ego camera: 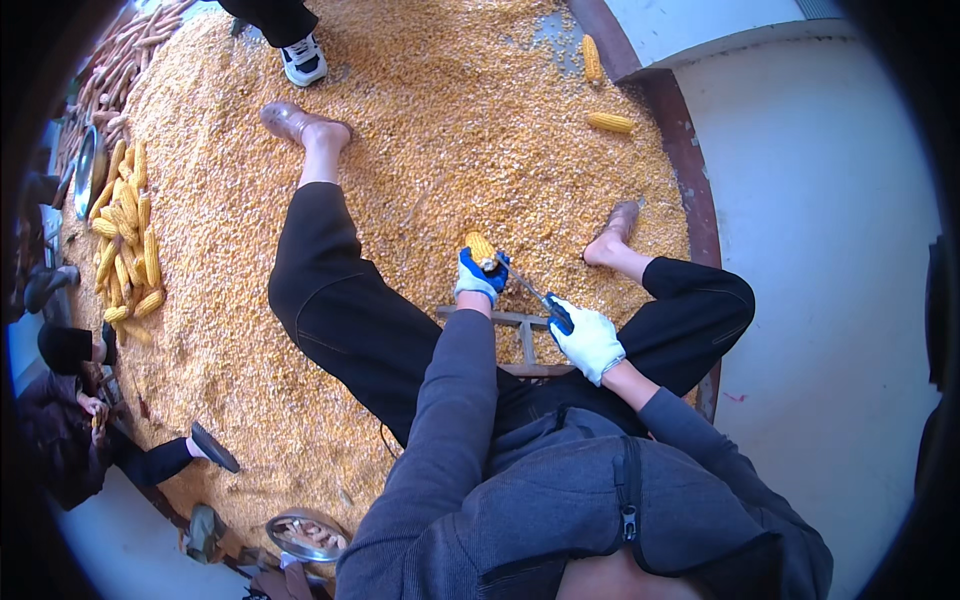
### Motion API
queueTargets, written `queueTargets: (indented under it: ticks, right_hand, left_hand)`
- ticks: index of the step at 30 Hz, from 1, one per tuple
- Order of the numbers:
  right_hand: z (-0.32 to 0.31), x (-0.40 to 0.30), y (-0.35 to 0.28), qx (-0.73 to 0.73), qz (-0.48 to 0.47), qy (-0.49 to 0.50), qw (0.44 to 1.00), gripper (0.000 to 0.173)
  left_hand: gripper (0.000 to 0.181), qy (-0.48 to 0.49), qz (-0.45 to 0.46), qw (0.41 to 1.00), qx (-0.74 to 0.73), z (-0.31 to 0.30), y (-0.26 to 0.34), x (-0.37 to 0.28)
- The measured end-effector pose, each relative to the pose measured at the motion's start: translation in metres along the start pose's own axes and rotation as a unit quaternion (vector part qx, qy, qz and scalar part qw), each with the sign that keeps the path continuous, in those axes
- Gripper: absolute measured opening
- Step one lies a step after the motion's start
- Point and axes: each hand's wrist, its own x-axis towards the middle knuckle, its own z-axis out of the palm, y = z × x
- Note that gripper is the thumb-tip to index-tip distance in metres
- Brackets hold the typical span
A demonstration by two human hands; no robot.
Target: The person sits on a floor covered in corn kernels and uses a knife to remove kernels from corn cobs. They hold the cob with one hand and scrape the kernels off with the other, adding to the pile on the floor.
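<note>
A yellow ear of corn point(480, 247) is gripped in my left hand point(478, 280), which wears a white glove with a blue coated palm. The ear's pale butt end points toward me. My right hand point(589, 337), gloved the same way, grips the dark handle of a screwdriver-like tool point(527, 286). Its thin metal shaft reaches up to the left, with the tip at the ear's butt end; whether it touches the kernels I cannot tell. Loose corn kernels point(420, 187) cover the floor below both hands.
A wooden stool frame point(529, 341) shows between my legs. Two ears of corn point(591, 60) point(610, 122) lie near the wall. At left are piled ears point(127, 232), bare cobs point(124, 60) and a metal basin point(88, 172). Another basin point(307, 555) holds cobs. Other people point(71, 427) sit or stand around.
</note>
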Motion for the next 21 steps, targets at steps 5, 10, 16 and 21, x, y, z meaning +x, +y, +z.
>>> queueTargets:
  ticks: [5,10,16,21]
  right_hand:
    - [-0.004,0.004,0.005,-0.070,-0.029,-0.010,0.997,0.037]
    - [-0.005,-0.001,-0.010,-0.044,-0.026,-0.009,0.999,0.039]
    - [0.000,-0.004,-0.007,-0.034,0.009,-0.017,0.999,0.041]
    - [-0.003,-0.004,-0.014,-0.041,0.025,-0.035,0.998,0.041]
  left_hand:
    - [0.062,-0.001,-0.030,0.997,0.074,0.019,-0.019,-0.014]
    - [0.052,0.044,-0.010,0.998,0.044,0.016,0.000,0.001]
    - [0.047,0.014,-0.013,1.000,0.007,0.015,-0.008,-0.005]
    - [0.043,0.019,-0.016,0.999,-0.038,0.019,-0.003,-0.002]
